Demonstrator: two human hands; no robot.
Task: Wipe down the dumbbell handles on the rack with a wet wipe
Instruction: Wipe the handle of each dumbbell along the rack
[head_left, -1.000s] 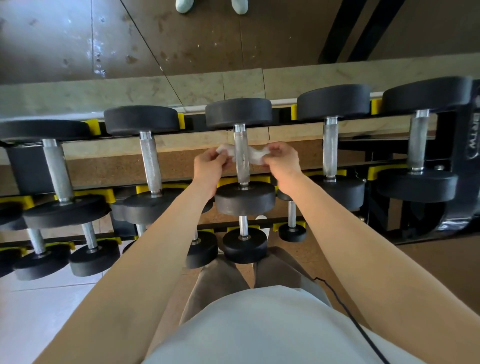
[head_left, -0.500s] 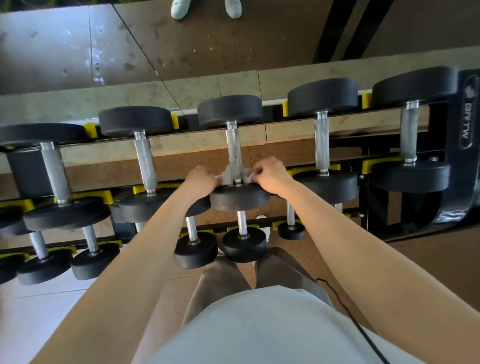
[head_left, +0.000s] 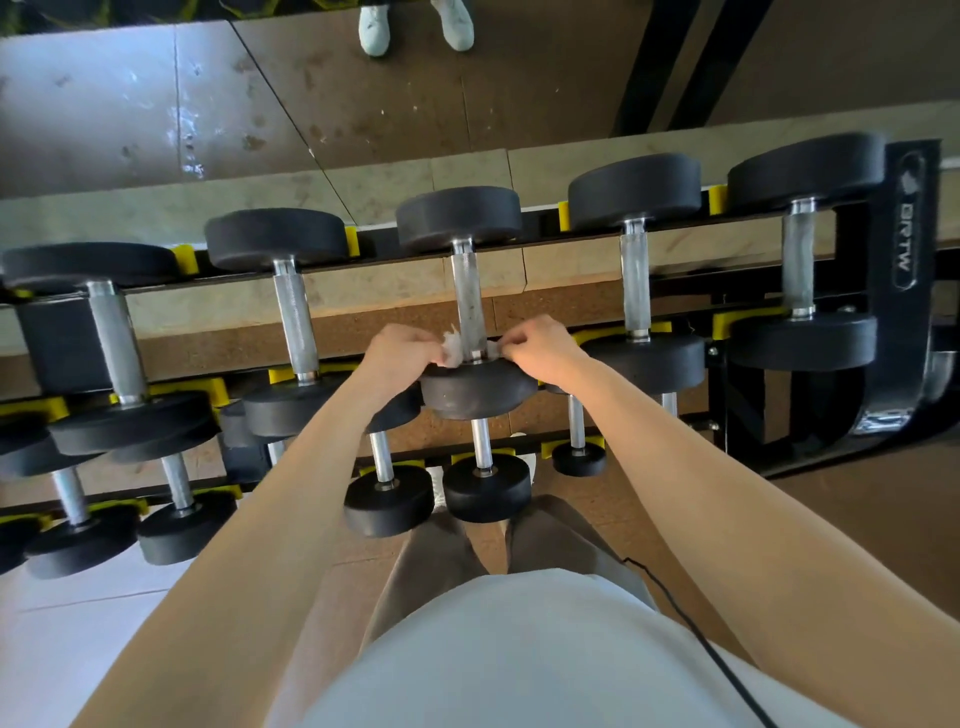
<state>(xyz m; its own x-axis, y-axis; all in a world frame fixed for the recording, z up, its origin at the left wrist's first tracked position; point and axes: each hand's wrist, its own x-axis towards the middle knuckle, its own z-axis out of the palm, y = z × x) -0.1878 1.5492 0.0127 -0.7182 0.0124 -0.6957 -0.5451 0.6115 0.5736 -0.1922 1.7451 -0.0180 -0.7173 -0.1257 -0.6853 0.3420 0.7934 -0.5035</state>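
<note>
A black dumbbell with a knurled steel handle (head_left: 467, 296) lies across the top tier of the rack, in the middle. A white wet wipe (head_left: 453, 350) is wrapped round the near end of that handle, just above the front weight head (head_left: 478, 389). My left hand (head_left: 402, 353) pinches the wipe's left end. My right hand (head_left: 540, 348) pinches its right end, which is mostly hidden behind the fingers. Both hands sit on either side of the handle, close to the front head.
Other dumbbells (head_left: 296, 322) (head_left: 636, 280) lie left and right on the top tier, smaller ones (head_left: 483, 457) on the lower tiers. The black rack end frame (head_left: 904, 291) stands at the right. A mirror (head_left: 322, 88) rises behind. A black cable (head_left: 691, 623) hangs by my right arm.
Both hands slid the wipe down the handle, from its middle to its near end by the front head, and have stayed there for the last half second.
</note>
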